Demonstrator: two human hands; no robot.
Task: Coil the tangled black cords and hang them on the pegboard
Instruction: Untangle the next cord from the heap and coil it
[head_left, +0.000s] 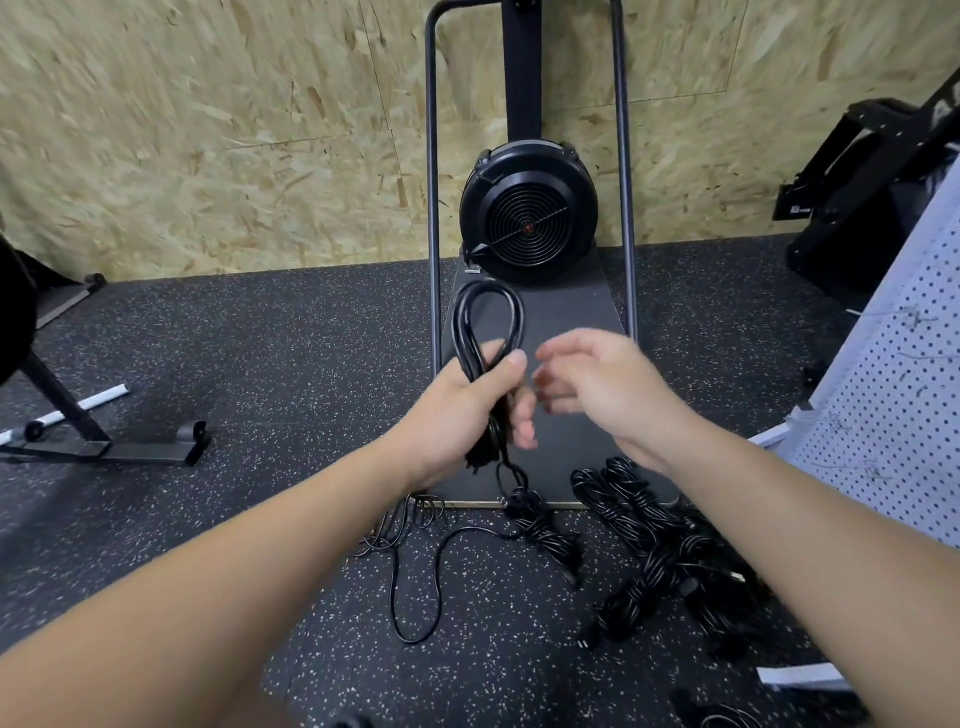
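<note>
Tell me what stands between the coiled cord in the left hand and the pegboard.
Nothing visible does. The left hand grips the coiled cord; the pegboard stands to the right, with only the right hand nearby.

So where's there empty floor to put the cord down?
The speckled black rubber floor is bare between the black metal stand foot on the left and the black fan machine's base. It is crowded lower right, where bundled black cords pile up, and a loose black cord trails below the left hand.
</note>
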